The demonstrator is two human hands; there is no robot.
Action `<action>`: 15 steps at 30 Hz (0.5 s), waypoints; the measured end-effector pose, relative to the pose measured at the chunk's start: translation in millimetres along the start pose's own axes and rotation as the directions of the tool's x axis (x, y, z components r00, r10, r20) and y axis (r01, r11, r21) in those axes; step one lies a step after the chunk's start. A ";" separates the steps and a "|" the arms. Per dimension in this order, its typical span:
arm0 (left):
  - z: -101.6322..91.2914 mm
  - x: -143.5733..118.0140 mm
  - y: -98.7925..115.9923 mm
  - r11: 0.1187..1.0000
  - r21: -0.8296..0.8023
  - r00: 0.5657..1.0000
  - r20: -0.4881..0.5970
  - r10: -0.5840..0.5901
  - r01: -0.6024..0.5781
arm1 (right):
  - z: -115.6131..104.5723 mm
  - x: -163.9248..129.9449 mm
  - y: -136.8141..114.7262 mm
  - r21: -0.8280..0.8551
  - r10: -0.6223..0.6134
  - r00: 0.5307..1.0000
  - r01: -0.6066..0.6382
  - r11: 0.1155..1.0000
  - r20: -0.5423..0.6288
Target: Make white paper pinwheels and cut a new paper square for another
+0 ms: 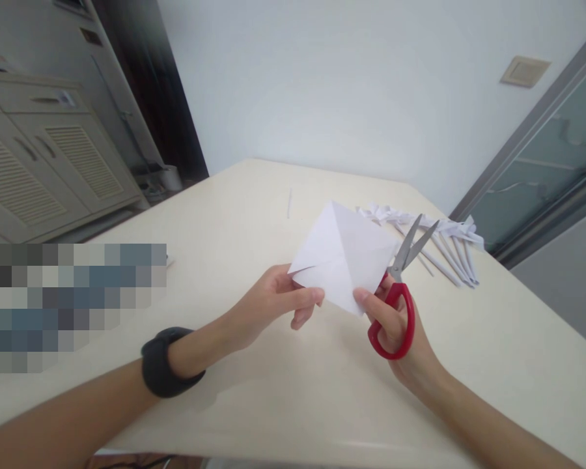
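Note:
A white square sheet of paper, marked with crossing creases and a slit at its left corner, is held above the table. My left hand pinches its left lower edge beside the slit. With thumb and fingers my right hand grips the paper's lower right edge. That same hand also carries red-handled scissors, its fingers through the loops. The metal blades are apart and point up and away, clear of the paper's surface. A dark band circles my left wrist.
White rolled paper sticks and crumpled-looking folded paper pieces lie on the cream table at the right. A thin paper strip rests farther back. A wall stands behind; a cabinet is at left. One left area is pixelated.

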State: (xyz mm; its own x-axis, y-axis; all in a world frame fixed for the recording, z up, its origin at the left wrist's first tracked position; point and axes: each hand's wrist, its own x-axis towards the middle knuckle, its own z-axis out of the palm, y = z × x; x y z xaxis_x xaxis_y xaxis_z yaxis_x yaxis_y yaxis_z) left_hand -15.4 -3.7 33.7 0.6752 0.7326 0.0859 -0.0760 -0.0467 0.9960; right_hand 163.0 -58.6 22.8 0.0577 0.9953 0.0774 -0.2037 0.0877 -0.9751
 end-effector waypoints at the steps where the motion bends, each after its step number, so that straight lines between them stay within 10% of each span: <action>1: 0.6 -0.4 0.1 1.000 -0.006 1.000 0.015 0.002 -0.002 | 0.3 -0.7 -0.2 0.001 0.000 1.000 0.000 1.000 -0.006; 10: 10.7 -1.5 -9.4 0.986 0.159 0.972 0.219 -0.087 0.053 | 7.1 -8.3 -1.8 -0.012 -0.031 0.999 0.031 0.999 -0.009; 15: 13.4 -5.1 -13.3 0.944 0.326 0.984 0.143 -0.105 0.053 | 9.2 -10.5 1.8 -0.009 -0.049 0.997 0.049 0.999 0.053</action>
State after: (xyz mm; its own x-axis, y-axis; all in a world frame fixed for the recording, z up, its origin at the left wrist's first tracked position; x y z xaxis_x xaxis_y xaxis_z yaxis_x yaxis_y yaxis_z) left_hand -7.9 -15.9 20.3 0.7776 0.6286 -0.0164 0.2034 -0.2268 0.9525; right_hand 153.0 -68.5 22.1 0.0152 0.9906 0.1358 -0.1918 0.1361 -0.9719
